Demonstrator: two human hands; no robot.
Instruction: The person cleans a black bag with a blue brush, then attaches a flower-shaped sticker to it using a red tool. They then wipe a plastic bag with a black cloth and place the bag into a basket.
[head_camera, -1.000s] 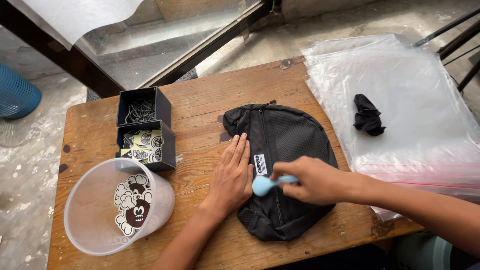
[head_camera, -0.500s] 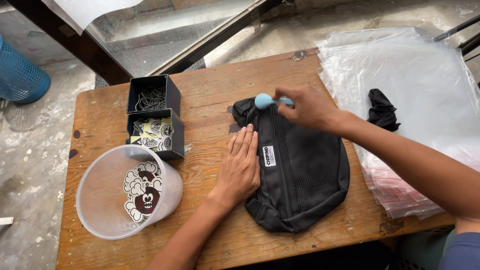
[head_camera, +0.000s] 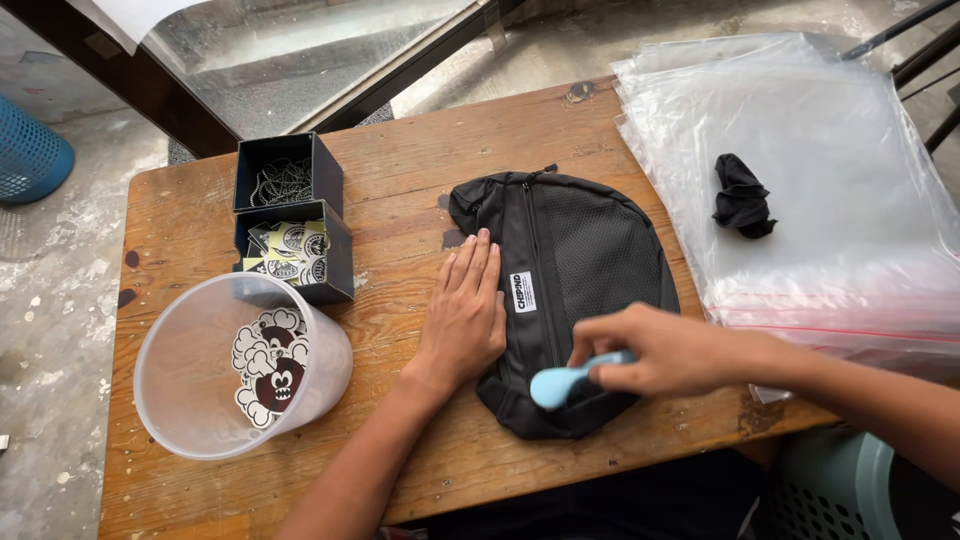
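Resting on a worn wooden table (head_camera: 400, 170) over concrete floor (head_camera: 60, 260): left hand (head_camera: 465, 315) flat, grip released; right hand (head_camera: 655, 350) grasping blue tool (head_camera: 565, 380).

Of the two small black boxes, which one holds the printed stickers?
The nearer black box, beside the clear plastic tub, holds yellow-and-white stickers; the farther black box holds a metal ball chain instead.

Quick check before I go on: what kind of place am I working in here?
Probably a small packing bench: a stack of clear plastic zip bags, a clear tub of cartoon stickers and black boxes of tags and chains surround the black fabric waist pouch.
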